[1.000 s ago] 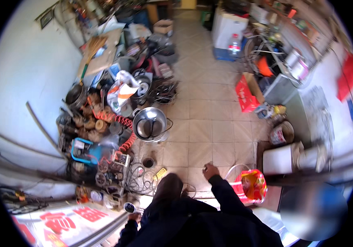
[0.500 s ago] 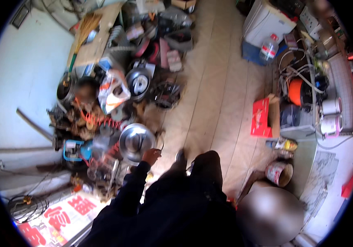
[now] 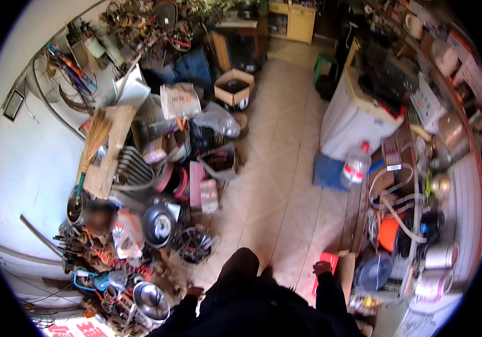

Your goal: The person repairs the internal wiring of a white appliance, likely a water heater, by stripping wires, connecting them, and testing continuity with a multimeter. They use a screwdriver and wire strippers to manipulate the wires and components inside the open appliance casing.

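Hanging against the red box [image 3: 332, 262], the right hand [image 3: 322, 268] was nearer it than the left hand [image 3: 195, 291]; whether either's fingers were closed, I couldn't tell.

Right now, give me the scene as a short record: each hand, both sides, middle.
left hand: low in view, grip unclear; metal bowl to its left
right hand: overlaps red box in view; contact unclear
left side: broom with green handle
right side: red-capped bottle beside white cabinet
middle: tiled floor
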Demonstrator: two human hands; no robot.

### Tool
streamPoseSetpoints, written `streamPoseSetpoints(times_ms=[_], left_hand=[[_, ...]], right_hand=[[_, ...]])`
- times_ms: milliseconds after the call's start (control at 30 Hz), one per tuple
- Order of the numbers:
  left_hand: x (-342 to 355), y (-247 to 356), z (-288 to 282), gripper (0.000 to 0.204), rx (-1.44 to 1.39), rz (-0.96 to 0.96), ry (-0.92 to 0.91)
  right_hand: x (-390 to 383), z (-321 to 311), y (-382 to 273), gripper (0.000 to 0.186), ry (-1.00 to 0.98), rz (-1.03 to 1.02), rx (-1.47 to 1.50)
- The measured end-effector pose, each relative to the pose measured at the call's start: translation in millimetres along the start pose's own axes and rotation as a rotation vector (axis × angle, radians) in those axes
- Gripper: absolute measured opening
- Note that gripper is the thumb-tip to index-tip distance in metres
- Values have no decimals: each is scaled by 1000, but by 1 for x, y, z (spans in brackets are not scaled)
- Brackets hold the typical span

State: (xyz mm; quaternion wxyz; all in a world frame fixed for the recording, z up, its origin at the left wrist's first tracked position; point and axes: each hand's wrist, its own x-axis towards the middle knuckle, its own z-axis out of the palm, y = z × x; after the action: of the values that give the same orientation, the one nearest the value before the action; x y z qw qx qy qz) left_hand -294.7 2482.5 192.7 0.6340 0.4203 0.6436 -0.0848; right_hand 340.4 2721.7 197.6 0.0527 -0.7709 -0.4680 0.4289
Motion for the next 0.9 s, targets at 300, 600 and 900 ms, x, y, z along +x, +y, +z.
streamPoseSetpoints(times_ms=[300, 600, 900], left_hand=[[171, 267, -179, 37, 446, -84, 121], [395, 626, -575, 23, -779, 126, 535], [557, 929, -788, 30, -983, -81, 490]], right_hand=[[357, -165, -342, 28, 109, -388, 11], [529, -230, -333, 45, -215, 64, -560], [877, -371, -555, 42, -229, 183, -534]])
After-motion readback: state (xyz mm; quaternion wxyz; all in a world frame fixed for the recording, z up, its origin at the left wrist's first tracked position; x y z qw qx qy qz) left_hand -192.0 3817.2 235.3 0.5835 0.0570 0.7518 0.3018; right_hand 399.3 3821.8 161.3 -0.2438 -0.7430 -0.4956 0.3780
